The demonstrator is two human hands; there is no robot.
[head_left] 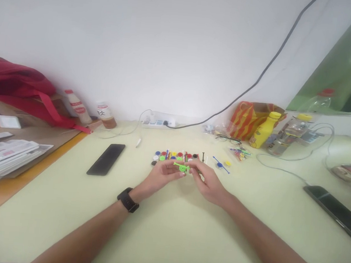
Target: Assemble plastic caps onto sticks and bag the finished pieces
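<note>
Pale yellow-green counter (166, 237), carrying all items; places given relative to the green toy piece. Red bag (16, 89), far left of the piece, on a brown surface beside stacked papers (4, 155). Orange-striped pouch (247, 119) and yellow bottle (264, 129), behind and to the right. Two dark phones: one (106, 159) to the left, one (337, 213) far right, both well apart from it. White power strip (159, 122) behind, at the wall. Row of small coloured discs and pins (176, 155), just behind the piece; a blue pin (221, 165) just right of it. Left hand (162, 174), wristwatch worn, and right hand (205, 179), each pinching an end of the green toy piece (182, 167), held just above the counter. Piece judged light, rigid plastic, thin, small enough to slip; best gripped at disc and rod ends. Nothing obstructs; loose discs nearby could scatter.
</note>
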